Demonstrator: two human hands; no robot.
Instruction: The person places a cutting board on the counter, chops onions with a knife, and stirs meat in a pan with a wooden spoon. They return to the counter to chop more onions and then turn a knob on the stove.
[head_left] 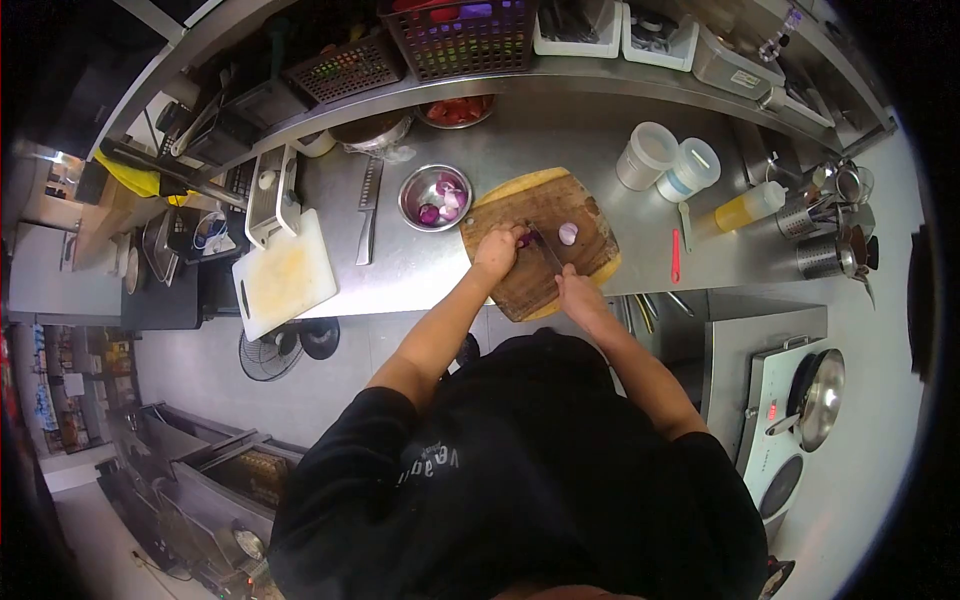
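On the wooden cutting board point(580, 205), my left hand point(497, 250) is closed over a dark purple onion piece point(525, 240), its fingers curled at the board's left half. My right hand point(580, 296) grips the handle of a knife point(546, 248), whose blade slants up and left beside the onion piece. A pale onion half point(568, 233) lies on the board to the right of the blade. Left of the board, a metal bowl point(404, 200) holds several purple and white onion pieces point(449, 198).
A large knife point(368, 211) and a white cutting board point(288, 275) lie to the left. Two lidded tubs point(647, 155), a yellow squeeze bottle point(750, 208) and a red-handled tool point(675, 256) are on the right. A loaded shelf point(560, 70) runs along the back.
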